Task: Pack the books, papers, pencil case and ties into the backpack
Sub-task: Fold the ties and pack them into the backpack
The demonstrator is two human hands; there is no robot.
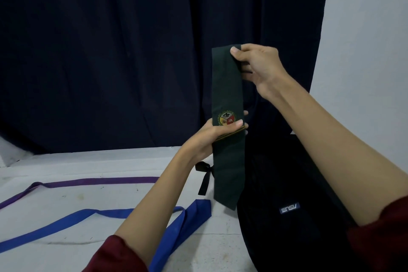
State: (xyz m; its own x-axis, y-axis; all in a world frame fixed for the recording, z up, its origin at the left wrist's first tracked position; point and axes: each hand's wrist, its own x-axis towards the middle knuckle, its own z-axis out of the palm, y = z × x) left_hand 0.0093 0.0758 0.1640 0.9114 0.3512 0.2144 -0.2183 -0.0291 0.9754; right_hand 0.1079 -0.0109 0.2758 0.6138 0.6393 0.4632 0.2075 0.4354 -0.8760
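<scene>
A dark green tie [227, 86] with a round crest and gold stripes hangs upright in the air above the table. My right hand [258, 66] pinches its folded top end. My left hand [212, 137] grips it lower down, thumb across the front just under the crest. The pointed tip hangs free beside the black backpack [293, 216], which lies at the right with a small logo patch. A blue tie [181, 225] and a purple tie [88, 182] lie stretched out on the white table [88, 201].
A dark navy curtain [132, 51] hangs behind the table. A pale wall [364, 51] shows at the right. A black strap [204, 180] of the backpack lies on the table just left of the green tie.
</scene>
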